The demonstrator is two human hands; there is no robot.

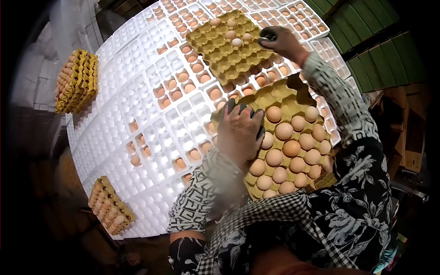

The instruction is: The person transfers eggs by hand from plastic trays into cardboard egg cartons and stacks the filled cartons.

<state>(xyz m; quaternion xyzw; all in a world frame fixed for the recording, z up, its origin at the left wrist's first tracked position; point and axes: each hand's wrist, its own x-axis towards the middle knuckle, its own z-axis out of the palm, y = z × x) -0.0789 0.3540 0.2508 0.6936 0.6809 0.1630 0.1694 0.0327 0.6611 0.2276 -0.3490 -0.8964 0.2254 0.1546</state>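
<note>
Far tray [221, 51], with few far eggs [230, 34], just left of right hand [277, 40], nearer one; fingers curled, cannot tell if gripping. Left hand [240, 132] over left edge of near tray [285, 92], beside near eggs [291, 148]; fingers bent, grip unclear.

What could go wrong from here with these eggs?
The left hand lies over the near tray, close to its eggs; pressing hard might crack one.
The far tray overlaps white trays, with other eggs showing at its edge; weight on it could break those.
The tray stack stands at the picture's left; a bump might topple it.
</note>
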